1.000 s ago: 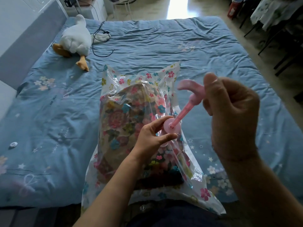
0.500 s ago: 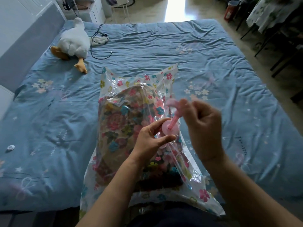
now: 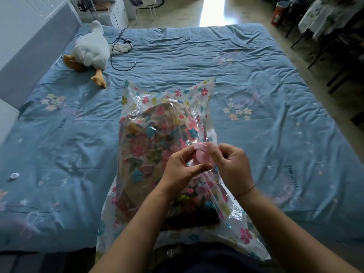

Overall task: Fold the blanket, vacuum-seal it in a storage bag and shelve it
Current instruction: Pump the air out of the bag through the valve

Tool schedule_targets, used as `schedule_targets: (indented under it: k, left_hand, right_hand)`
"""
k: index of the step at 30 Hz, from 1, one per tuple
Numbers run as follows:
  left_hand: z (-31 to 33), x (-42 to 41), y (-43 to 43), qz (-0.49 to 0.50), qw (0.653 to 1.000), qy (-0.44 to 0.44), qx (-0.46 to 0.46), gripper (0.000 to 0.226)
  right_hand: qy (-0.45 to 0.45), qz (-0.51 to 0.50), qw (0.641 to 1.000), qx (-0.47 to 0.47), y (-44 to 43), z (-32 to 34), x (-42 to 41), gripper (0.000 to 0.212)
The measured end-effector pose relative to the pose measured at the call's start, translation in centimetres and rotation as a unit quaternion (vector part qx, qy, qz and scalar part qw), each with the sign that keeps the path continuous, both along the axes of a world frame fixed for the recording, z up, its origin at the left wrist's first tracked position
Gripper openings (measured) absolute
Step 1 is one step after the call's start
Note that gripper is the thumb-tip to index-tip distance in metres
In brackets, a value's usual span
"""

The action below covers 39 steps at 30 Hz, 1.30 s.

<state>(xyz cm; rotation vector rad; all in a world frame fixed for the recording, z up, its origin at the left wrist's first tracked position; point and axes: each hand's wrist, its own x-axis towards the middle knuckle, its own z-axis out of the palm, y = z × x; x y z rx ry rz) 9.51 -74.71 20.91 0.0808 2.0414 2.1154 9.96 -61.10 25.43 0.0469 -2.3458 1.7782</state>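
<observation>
Head view: right grip [image 3: 230, 166] has dropped since a second ago. Then it was high with the pink pump [image 3: 202, 154] handle pulled right out and the rod showing; half a second ago it was midway, and now it is down against the left grip [image 3: 183, 168] with no rod visible. Reads as one down-stroke finished. Right grip's fingers are curled round the handle top, though blurred; left grip has not shifted, thumb and fingers pinching the pump's round base where it sits on the bag [image 3: 204, 91]. Folded floral blanket [image 3: 145, 142] is inside the bag, which lies on the bed [image 3: 256, 66] just in front of the person, near end hanging off the bed edge. Plastic looks loose and crinkled around the blanket, top corners standing up, so I judge the air is far from out: folding and bagging done, sealing mid-way, more strokes needed, shelving not started. Cannot tell whether the pump seats squarely on a valve; the fingers hide it.
</observation>
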Motion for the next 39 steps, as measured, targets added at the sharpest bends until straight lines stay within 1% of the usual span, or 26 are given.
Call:
schedule_targets:
  k: [1,3,5,7,8,9,11,12,13,15,17,19,20,21,23,24,25,26,28,30,31,33,36,37,38,39]
  left_hand:
    - [0.0,0.0,0.0,0.000,1.000,-0.003,0.003,0.055]
    - [0.2,-0.3,-0.1,0.002,1.000,-0.009,0.008,0.055]
    - [0.4,-0.4,0.0,0.005,1.000,-0.012,0.004,0.055]
    - [0.3,-0.4,0.0,0.006,1.000,-0.010,-0.002,0.055]
    - [0.3,-0.3,0.1,0.008,1.000,-0.010,0.000,0.055]
    - [0.2,-0.2,0.0,0.010,1.000,-0.009,0.003,0.055]
    - [0.1,-0.1,0.0,0.006,1.000,-0.004,0.003,0.056]
    - [0.1,0.0,0.0,0.004,1.000,-0.005,0.004,0.056]
    - [0.1,0.1,0.0,0.006,1.000,-0.008,0.007,0.055]
    - [0.3,0.0,0.1,0.012,1.000,-0.013,0.011,0.056]
    - [0.5,-0.1,0.2,0.010,1.000,-0.016,0.008,0.056]
    - [0.3,0.0,0.2,0.007,1.000,-0.013,-0.001,0.055]
    - [0.3,0.1,0.2,0.009,1.000,-0.011,0.001,0.055]
    - [0.3,0.1,0.2,0.011,1.000,-0.011,0.004,0.055]
    - [0.1,0.3,0.2,0.006,1.000,-0.008,0.002,0.056]
    - [0.1,0.4,0.2,0.002,1.000,-0.008,0.001,0.056]
    - [0.2,0.5,0.2,0.000,1.000,-0.011,0.002,0.057]
    - [0.2,0.5,0.2,0.003,1.000,-0.014,0.005,0.058]
    - [0.3,0.3,0.2,0.012,1.000,-0.018,0.012,0.058]
    - [0.5,0.2,0.3,0.014,1.000,-0.018,0.008,0.056]
    - [0.4,0.2,0.4,0.012,1.000,-0.017,0.005,0.056]
    - [0.3,0.4,0.4,0.013,1.000,-0.017,0.007,0.059]
    - [0.1,0.7,0.4,0.012,1.000,-0.016,0.004,0.061]
    - [0.0,0.8,0.4,0.014,1.000,-0.017,0.005,0.060]
    - [-0.1,0.8,0.4,0.017,1.000,-0.020,0.006,0.060]
    - [0.0,0.7,0.4,0.020,1.000,-0.021,0.007,0.060]
  right_hand:
    - [-0.001,-0.001,1.000,0.007,0.2,0.0,-0.2,0.058]
    - [0.063,-0.011,0.998,-0.021,0.5,2.6,-0.6,0.053]
    - [0.147,-0.019,0.985,-0.087,0.6,6.2,-0.7,0.057]
    - [0.189,-0.018,0.976,-0.109,0.5,7.1,-0.8,0.059]
    - [0.180,-0.020,0.979,-0.094,0.4,6.2,-0.5,0.060]
    - [0.142,-0.016,0.987,-0.074,0.2,4.8,-0.2,0.063]
    - [0.029,0.013,0.999,-0.016,0.0,1.5,0.1,0.075]
    - [-0.008,0.020,1.000,0.004,-0.1,0.5,0.1,0.080]
    - [-0.014,0.020,1.000,0.011,0.0,0.6,0.0,0.078]
    - [0.045,0.013,0.999,-0.024,0.5,2.8,-0.3,0.060]
    - [0.133,0.005,0.985,-0.111,0.8,6.5,-0.3,0.046]
    - [0.196,0.004,0.971,-0.137,0.8,7.8,-0.2,0.048]
    - [0.186,-0.002,0.975,-0.120,0.6,7.0,-0.1,0.054]
    - [0.146,-0.004,0.984,-0.099,0.4,5.4,0.1,0.062]
    - [0.029,0.015,0.999,-0.015,0.1,1.8,0.2,0.075]
    - [-0.013,0.021,1.000,0.019,0.1,0.6,0.2,0.076]
    - [-0.022,0.020,0.999,0.034,0.2,0.3,0.2,0.071]
    - [-0.003,0.015,0.999,0.033,0.4,0.8,0.1,0.062]
    - [0.074,0.003,0.997,-0.024,0.9,4.0,-0.1,0.049]
    - [0.163,-0.003,0.983,-0.089,1.1,7.4,0.0,0.052]
    - [0.191,-0.009,0.977,-0.099,1.0,7.9,0.1,0.056]
    - [0.170,-0.025,0.981,-0.088,0.5,6.1,0.4,0.066]
    - [0.002,0.014,1.000,-0.003,0.0,0.8,0.8,0.086]
    - [-0.030,0.022,0.999,0.021,-0.1,0.2,0.9,0.090]
    - [-0.028,0.016,0.999,0.035,0.1,0.5,0.7,0.086]
    - [0.010,0.005,1.000,0.025,0.4,1.5,0.5,0.074]
